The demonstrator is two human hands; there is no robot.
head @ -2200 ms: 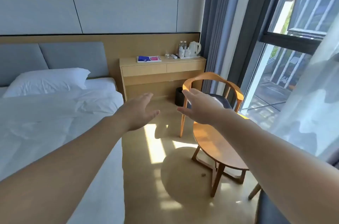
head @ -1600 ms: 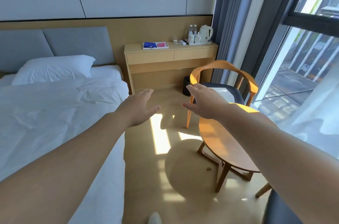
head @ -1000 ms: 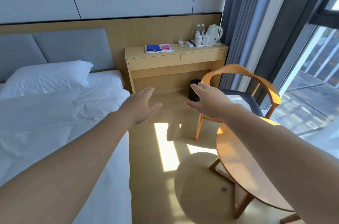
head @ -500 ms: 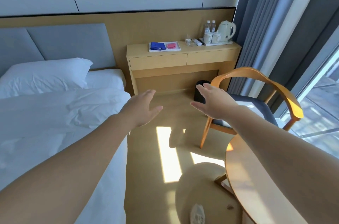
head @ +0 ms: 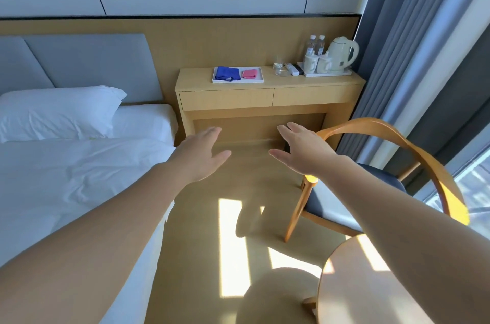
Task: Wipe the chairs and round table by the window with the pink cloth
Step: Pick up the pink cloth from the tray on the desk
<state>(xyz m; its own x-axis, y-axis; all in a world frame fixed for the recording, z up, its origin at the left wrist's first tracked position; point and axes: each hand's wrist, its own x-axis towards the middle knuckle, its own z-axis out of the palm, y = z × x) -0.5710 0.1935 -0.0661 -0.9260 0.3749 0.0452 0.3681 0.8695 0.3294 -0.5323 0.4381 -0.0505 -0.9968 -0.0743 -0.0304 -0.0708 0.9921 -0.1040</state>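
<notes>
A folded pink cloth (head: pixel 249 73) lies on a white tray (head: pixel 261 78) atop the wooden desk (head: pixel 313 85), beside a blue cloth (head: pixel 227 73). My left hand (head: pixel 200 155) and my right hand (head: pixel 302 150) are stretched forward over the floor, fingers spread and holding nothing, well short of the desk. A wooden armchair (head: pixel 413 148) with a dark seat stands at the right, its front rail just beyond my right hand. The round wooden table (head: pixel 352 294) sits at the bottom right, partly covered by my right forearm.
A bed with white linen (head: pixel 66 177) and a pillow (head: pixel 58 111) fills the left. On the desk stand a kettle (head: pixel 342 53), two mugs, water bottles and glasses. Grey curtains (head: pixel 413 31) and a window run along the right. Sunlit floor lies between bed and chair.
The view has moved forward toward the desk, so desk and cloths appear larger. The chair and round table have slid right and down. Both hands stay outstretched and open.
</notes>
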